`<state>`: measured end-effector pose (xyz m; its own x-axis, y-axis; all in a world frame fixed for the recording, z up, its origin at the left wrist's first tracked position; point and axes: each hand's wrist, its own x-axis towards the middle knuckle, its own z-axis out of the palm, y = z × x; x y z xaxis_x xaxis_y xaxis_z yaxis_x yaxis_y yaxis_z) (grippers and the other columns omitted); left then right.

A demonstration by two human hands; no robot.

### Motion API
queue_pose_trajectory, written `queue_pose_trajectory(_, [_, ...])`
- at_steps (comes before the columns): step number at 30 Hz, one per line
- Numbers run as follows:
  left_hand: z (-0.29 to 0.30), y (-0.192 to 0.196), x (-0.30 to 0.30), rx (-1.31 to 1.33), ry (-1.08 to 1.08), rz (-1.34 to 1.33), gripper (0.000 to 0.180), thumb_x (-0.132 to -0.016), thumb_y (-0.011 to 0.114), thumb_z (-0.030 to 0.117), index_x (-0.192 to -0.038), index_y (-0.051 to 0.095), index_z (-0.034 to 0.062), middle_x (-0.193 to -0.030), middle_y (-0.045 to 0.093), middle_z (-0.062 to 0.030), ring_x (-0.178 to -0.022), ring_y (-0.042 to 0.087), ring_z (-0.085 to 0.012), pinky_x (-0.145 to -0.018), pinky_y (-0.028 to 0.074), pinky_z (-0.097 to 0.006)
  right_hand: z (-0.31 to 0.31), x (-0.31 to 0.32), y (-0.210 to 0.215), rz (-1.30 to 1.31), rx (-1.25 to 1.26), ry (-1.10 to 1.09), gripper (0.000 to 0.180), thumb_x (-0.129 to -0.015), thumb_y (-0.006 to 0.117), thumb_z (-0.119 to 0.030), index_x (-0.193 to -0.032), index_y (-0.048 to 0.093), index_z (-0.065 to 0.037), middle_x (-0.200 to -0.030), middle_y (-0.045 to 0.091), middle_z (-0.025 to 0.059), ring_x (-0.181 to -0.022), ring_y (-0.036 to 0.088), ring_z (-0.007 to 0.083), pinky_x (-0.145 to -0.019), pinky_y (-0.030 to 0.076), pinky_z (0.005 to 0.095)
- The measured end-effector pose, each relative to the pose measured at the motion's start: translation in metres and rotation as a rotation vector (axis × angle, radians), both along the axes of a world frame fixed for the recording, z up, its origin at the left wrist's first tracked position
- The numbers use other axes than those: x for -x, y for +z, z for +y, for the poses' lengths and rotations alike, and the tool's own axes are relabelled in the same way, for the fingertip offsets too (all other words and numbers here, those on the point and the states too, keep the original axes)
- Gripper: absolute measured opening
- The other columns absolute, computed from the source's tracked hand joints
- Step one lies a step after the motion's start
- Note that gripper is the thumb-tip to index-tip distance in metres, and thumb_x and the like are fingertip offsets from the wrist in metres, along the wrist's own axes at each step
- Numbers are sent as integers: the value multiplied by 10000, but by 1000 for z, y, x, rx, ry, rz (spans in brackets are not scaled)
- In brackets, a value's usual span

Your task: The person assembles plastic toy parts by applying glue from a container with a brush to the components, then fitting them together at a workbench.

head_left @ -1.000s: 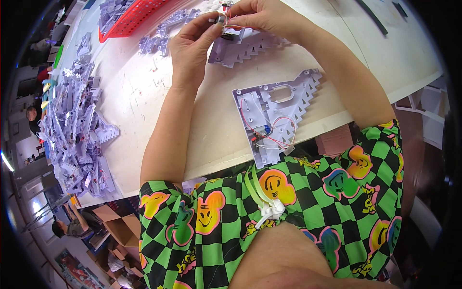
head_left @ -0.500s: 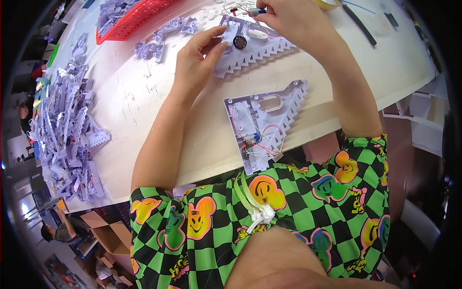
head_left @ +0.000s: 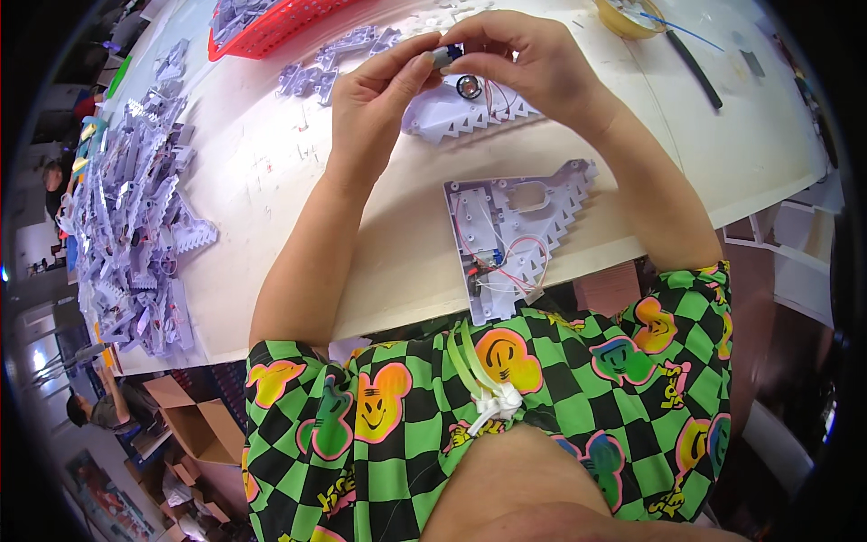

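Left hand: from my end I see the left hand point(head_left: 370, 104) pinched nearly closed, thumb and forefinger on a blue-ended silver cylinder point(head_left: 442, 59).
Right hand: the right hand point(head_left: 542, 68) grips its blue end between thumb and forefinger, the other fingers loosely curled.
Silver cylinder: held in the air by both hands, above the far toothed shell point(head_left: 433, 113) and seated in neither shell.
Far shell: flat on the worktop point(head_left: 253, 226), bearing a round black-rimmed disc point(head_left: 469, 88) and thin red wires point(head_left: 490, 101); the hands hide part of it.
Near shell: the near toothed shell point(head_left: 542, 215) lies open-side up at the worktop's edge, with wires, a blue part point(head_left: 496, 257) and a red part point(head_left: 473, 275) inside.
Progress: I judge the near shell fitted further, the far one partly; placing the cylinder looks undone.
Left side: a heap of lilac pieces point(head_left: 144, 226), how finished I cannot tell.
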<state>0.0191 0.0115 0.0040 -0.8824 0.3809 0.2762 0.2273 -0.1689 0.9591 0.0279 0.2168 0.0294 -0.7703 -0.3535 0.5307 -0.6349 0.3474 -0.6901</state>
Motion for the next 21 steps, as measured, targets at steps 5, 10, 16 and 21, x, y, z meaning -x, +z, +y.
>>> queue_pose_trajectory(5, [-10, 7, -2, -118, 13, -292, 318, -987, 540, 154, -1236, 580, -40, -1080, 666, -133, -1004, 662, -214, -914, 539, -311, -2, 4, 1, -358, 219, 25, 222, -942, 626, -168, -1068, 647, 13, -821, 652, 32, -723, 577, 88, -651, 479, 250])
queue_pose_trajectory(10, [-15, 20, -16, -164, -16, -473, 356, -983, 540, 149, -1258, 523, -76, -1105, 636, -164, -1022, 651, -240, -942, 539, -332, -7, -8, 13, -461, -70, 37, 205, -919, 639, -172, -1023, 679, 0, -816, 678, 59, -736, 598, 110, -688, 491, 260])
queue_pose_trajectory(16, [-36, 4, -23, -438, -308, -752, 396, -999, 480, 128, -1330, 448, -88, -1190, 601, -171, -1107, 614, -265, -969, 539, -318, -9, -10, 11, -413, -79, 95, 156, -872, 660, -94, -978, 688, 17, -866, 710, 108, -799, 649, 135, -743, 518, 272])
queue_pose_trajectory(21, [-36, -3, -31, -397, -267, -816, 411, -953, 544, 81, -1315, 465, -97, -1172, 608, -188, -1087, 630, -278, -975, 535, -321, -14, -12, 16, -437, -132, 96, 141, -870, 653, -74, -975, 684, 14, -869, 705, 107, -789, 638, 135, -730, 513, 274])
